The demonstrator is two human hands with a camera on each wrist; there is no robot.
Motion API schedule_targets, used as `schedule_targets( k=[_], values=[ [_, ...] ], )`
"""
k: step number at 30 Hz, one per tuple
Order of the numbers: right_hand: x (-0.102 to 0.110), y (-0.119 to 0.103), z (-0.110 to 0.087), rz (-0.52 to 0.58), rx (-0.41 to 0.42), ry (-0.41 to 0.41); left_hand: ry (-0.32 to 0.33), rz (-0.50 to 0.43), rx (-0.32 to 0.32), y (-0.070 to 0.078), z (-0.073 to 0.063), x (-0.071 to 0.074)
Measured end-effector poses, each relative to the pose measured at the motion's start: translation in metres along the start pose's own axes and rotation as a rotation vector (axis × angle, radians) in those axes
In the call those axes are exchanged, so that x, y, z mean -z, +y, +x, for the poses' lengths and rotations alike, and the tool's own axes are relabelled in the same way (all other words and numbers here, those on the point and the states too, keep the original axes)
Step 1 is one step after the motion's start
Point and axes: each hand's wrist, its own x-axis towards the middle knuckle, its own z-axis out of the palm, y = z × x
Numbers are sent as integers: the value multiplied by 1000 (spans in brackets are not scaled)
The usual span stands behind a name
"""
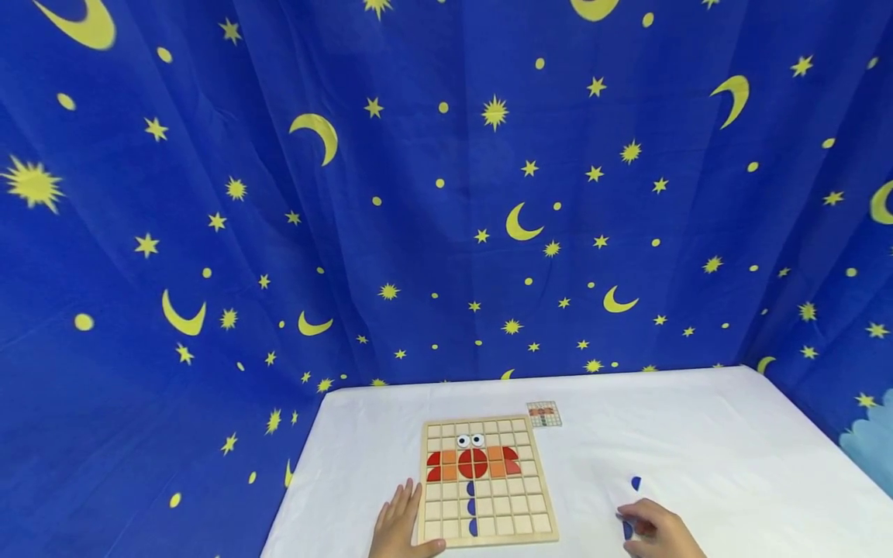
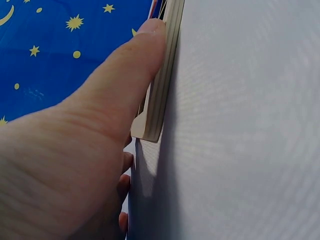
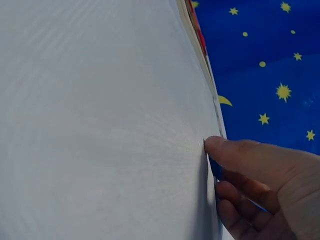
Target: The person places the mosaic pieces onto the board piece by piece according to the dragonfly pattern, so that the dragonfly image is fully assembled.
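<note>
A wooden grid board (image 1: 501, 506) lies on the white table. On it are two eye tiles (image 1: 470, 440), a red circle of several tiles (image 1: 473, 463), orange tiles (image 1: 497, 462), red curved tiles at both sides, and a column of three blue half-circles (image 1: 471, 506). My left hand (image 1: 399, 527) rests at the board's left edge, fingers extended along it and thumb over the near corner (image 2: 145, 125). To the right of the board, my right hand (image 1: 659, 531) pinches a blue half-circle piece (image 1: 628, 531) between thumb and fingers, low at the tabletop.
Beyond the right hand lies another blue half-circle piece (image 1: 636, 483). A small pattern card (image 1: 544, 414) showing a similar figure sits by the board's far right corner. Blue curtains (image 1: 432, 248) with yellow stars and moons hang behind the table and at its sides.
</note>
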Motion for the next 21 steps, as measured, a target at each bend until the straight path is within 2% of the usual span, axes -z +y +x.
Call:
schedule_targets(
  k=[7, 13, 16, 19, 21],
  values=[
    [-5, 5, -1, 24, 117, 75, -16, -8, 8, -3, 3, -1],
    [-6, 6, -1, 37, 75, 68, -35, 8, 15, -6, 3, -2],
    [-7, 5, 0, 45, 83, 77, -35, 12, 15, -6, 3, -2],
    [-8, 4, 1, 47, 131, 118, -36, 13, 16, -5, 3, -1],
    [-9, 5, 2, 38, 203, 161, -38, 13, 18, -5, 4, -1]
  ],
)
